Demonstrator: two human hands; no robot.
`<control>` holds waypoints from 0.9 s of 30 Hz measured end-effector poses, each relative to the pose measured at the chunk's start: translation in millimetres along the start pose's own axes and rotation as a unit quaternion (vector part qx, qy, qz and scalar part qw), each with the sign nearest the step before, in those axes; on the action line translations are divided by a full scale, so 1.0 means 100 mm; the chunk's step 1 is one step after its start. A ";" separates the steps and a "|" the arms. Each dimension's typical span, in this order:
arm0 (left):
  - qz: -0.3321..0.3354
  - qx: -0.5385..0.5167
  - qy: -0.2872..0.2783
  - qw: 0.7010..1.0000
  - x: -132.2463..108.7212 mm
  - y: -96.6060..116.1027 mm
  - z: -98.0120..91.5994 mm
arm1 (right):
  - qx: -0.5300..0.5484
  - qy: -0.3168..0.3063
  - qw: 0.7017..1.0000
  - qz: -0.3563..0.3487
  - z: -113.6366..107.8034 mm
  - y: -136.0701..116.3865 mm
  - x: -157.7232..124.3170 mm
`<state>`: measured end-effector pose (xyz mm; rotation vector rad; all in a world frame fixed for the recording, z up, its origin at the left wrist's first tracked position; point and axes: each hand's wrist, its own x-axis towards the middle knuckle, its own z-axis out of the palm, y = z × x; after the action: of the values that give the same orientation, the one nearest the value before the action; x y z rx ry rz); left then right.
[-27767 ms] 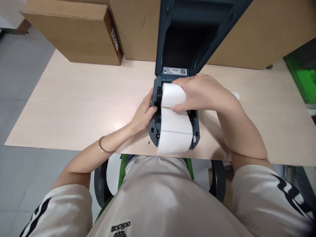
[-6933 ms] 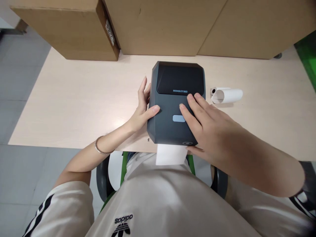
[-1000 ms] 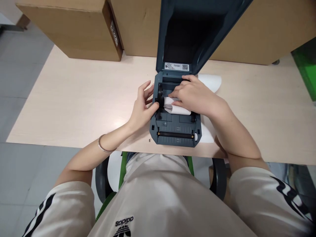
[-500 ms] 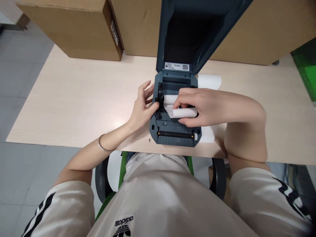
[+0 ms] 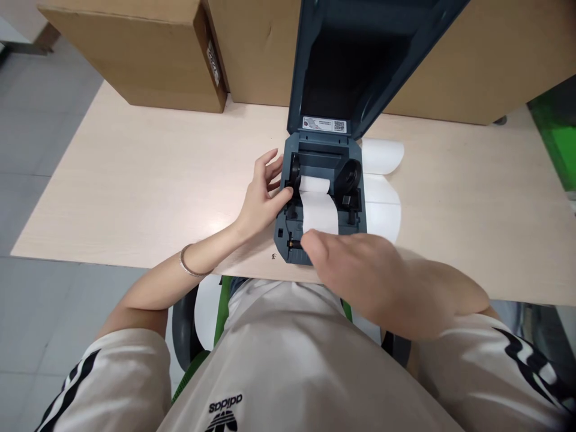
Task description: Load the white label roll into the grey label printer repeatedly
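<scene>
Right hand (image 5: 355, 264) shifted nearer as the paper strip (image 5: 319, 216) ran out flat

From its earlier place over the middle of the printer (image 5: 321, 143), the right hand had come back across the front edge, and the curled paper had straightened.

Widest was the counter (image 5: 112, 180), reaching well beyond both hands. On it the printer stood just right of the left hand (image 5: 264, 195), its raised lid (image 5: 355, 72) ahead of both hands. Loose paper (image 5: 382, 210) lay beside the printer, ahead and to the right of the right hand. The left hand was spread, thumb on the rim, fingers fanned along the outer wall. The right hand, blurred, hid its fingertips; whether it pinched the strip could not be told.

A slanting or hard tug could have skewed the strip or dragged the roll (image 5: 314, 184) sideways, since the black guide disc (image 5: 348, 178) seemed to stand apart from its end.

The strip ran from the roll, ahead of the right hand, to beneath that hand, its near end hidden. Smallest, the roller's end (image 5: 294, 244) showed just left of the right hand.
</scene>
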<state>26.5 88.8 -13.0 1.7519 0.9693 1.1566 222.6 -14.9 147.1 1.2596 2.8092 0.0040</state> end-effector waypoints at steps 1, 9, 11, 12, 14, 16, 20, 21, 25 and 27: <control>0.001 -0.002 -0.003 1.000 0.00 0.00 0.00 | -0.014 -0.003 1.000 -0.009 0.01 -0.05 0.00; -0.010 -0.012 -0.006 1.000 0.02 -0.05 -0.01 | -0.052 0.001 0.997 -0.062 0.13 -0.10 -0.09; -0.017 -0.015 -0.002 1.000 0.02 -0.07 0.00 | -0.060 0.006 0.996 -0.071 0.16 -0.09 -0.14; -0.023 -0.019 0.000 1.000 0.01 -0.08 0.01 | -0.066 0.016 0.995 -0.075 0.17 -0.09 -0.16; -0.041 -0.037 0.007 0.998 0.01 -0.09 0.03 | -0.079 0.047 0.992 -0.084 0.17 -0.08 -0.21; -0.065 -0.061 0.007 0.996 0.00 -0.07 0.04 | -0.087 0.072 0.989 -0.093 0.15 -0.07 -0.25; -0.091 -0.086 -0.008 0.992 -0.01 0.02 0.03 | -0.096 0.069 0.987 -0.106 0.07 -0.02 -0.31; -0.094 -0.088 -0.010 0.992 -0.01 0.04 0.03 | -0.099 0.068 0.986 -0.111 0.05 -0.01 -0.33; -0.087 -0.087 -0.026 0.992 -0.03 0.07 0.04 | -0.106 0.087 0.983 -0.122 0.00 0.01 -0.39; -0.076 -0.084 -0.028 0.993 -0.03 0.08 0.04 | -0.102 0.096 0.983 -0.117 -0.01 0.01 -0.40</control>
<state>30.8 82.5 -7.9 1.5420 0.9277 1.0555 250.1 -43.9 150.5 0.9248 3.0042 0.4118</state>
